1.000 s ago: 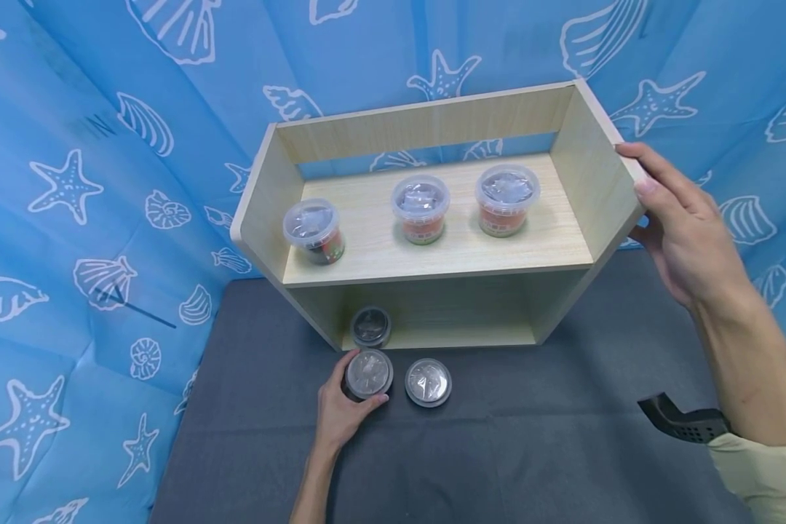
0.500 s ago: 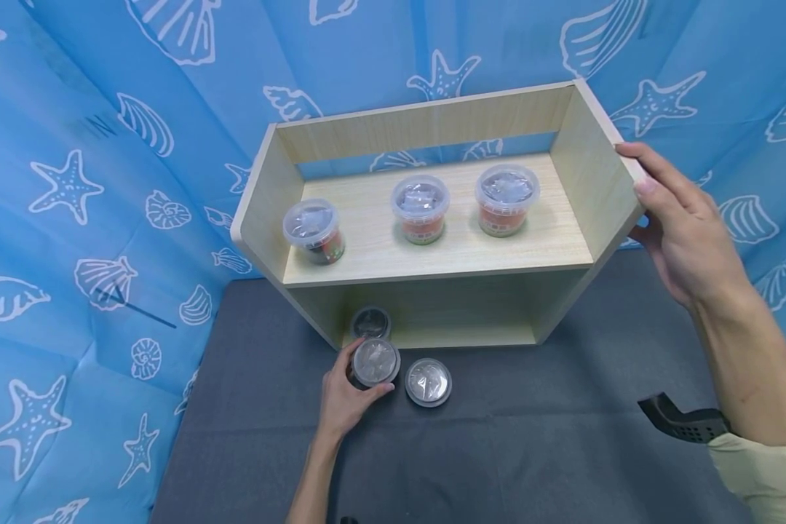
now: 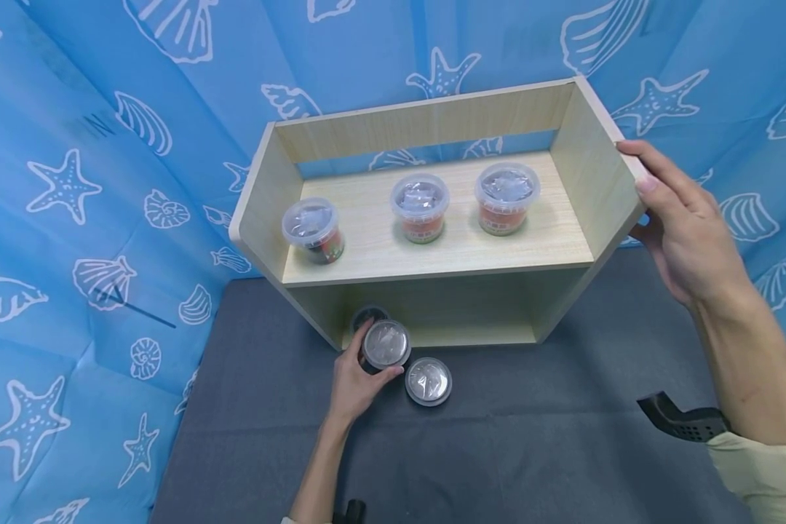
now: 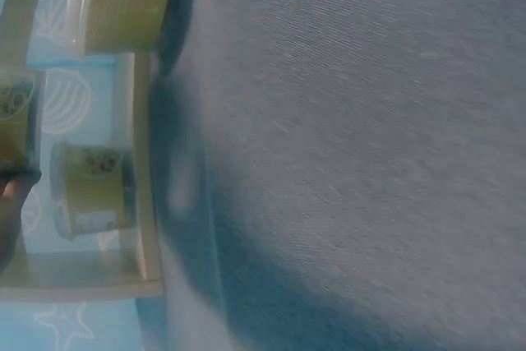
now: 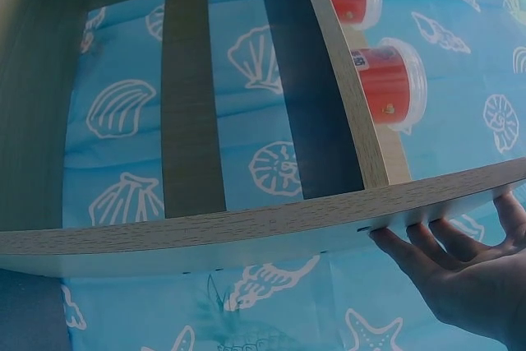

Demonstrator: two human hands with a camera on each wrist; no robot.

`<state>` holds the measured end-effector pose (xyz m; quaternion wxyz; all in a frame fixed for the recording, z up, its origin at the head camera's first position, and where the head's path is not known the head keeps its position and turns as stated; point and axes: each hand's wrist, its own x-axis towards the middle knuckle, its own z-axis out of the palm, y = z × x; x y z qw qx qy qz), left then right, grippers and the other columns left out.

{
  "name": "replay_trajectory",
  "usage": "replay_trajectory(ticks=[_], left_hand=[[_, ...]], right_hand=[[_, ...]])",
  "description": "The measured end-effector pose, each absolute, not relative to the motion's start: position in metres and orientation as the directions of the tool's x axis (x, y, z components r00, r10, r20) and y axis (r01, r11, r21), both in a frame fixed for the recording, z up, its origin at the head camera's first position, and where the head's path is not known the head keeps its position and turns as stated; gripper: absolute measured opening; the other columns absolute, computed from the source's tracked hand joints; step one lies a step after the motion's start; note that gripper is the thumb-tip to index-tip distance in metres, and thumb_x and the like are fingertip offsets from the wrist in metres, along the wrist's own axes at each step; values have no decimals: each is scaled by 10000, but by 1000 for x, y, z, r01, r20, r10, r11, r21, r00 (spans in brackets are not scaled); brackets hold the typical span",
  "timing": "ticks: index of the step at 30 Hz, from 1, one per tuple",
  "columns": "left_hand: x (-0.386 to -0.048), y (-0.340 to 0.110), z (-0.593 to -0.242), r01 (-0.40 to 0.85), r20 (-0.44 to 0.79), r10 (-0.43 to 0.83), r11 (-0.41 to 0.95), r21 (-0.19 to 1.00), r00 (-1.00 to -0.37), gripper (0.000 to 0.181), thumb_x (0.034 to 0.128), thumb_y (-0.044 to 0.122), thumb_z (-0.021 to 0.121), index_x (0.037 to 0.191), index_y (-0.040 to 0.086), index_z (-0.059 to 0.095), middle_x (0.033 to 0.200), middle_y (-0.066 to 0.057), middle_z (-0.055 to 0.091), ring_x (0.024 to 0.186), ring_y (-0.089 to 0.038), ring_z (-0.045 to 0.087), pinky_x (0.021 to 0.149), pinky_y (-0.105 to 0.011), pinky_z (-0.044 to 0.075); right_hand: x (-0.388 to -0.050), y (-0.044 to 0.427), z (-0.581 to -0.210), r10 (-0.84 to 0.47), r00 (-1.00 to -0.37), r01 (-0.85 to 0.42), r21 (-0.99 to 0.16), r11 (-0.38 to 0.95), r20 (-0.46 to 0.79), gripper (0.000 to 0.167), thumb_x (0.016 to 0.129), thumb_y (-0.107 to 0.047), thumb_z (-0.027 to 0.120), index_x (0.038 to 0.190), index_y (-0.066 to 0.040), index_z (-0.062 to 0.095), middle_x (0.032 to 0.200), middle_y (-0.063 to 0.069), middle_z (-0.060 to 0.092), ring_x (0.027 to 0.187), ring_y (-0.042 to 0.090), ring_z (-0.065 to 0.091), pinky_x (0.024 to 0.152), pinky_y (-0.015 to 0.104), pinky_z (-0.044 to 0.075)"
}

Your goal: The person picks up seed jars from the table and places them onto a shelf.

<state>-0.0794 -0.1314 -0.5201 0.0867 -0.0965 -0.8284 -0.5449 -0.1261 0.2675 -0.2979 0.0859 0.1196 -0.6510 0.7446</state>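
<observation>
My left hand (image 3: 356,382) holds a round lidded plastic tub (image 3: 387,343) by its sides, thumb and fingers spread around it, at the lower front edge of a pale wooden two-tier shelf (image 3: 445,255). In the left wrist view this tub (image 4: 15,125) shows a yellow label, partly cut off. Another tub (image 3: 365,315) stands in the lower compartment, partly covered by the left hand's fingers. A third tub (image 3: 429,381) is on the dark cloth just right of the left thumb. My right hand (image 3: 691,225) grips the shelf's right side panel, fingers (image 5: 423,256) against its outer face.
On the upper tier stand three clear-lidded tubs: one at left (image 3: 313,230), one in the middle (image 3: 421,209) and one at right (image 3: 507,199). A grey cloth (image 3: 530,437) covers the table. Behind hangs a blue curtain (image 3: 367,58) with shell prints.
My left hand has carried its tub forward and to the right, toward the lower compartment, and now partly covers the tub standing there. My right hand has stayed on the panel.
</observation>
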Motion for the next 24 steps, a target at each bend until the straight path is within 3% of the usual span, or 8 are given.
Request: replay_trajectory(ticks=[13,20,24], left_hand=[[-100,-113,-522,310,313,61,400,862,-948,861,671,190,938,1426,106,534,1335,-113,585,1191,-260,578,928,-435,526],[-108,-104,-527,315,311,60,294,902,-948,849,680,134,929,1421,39,526,1351,-146,595,1216,-278,584,988,-429,488],[-112,-99,-530,305,301,64,316,898,-952,846,678,170,933,1416,51,535,1342,-143,605,1215,-268,587,995,-394,484]], right_hand=[[-126,267,-298,-12,-961,-274,-955,-117,277,425,1065,-194,450,1487,-146,466,1561,70,242,1321,279,263,1119,480,169],[-126,267,-298,-11,-962,-270,-954,-127,274,424,1067,-197,444,1487,-149,465,1540,66,269,1318,259,279,1120,476,168],[-126,266,-298,-17,-958,-283,-951,-127,287,424,1065,-190,448,1486,-139,465,1545,74,269,1311,272,285,1113,473,180]])
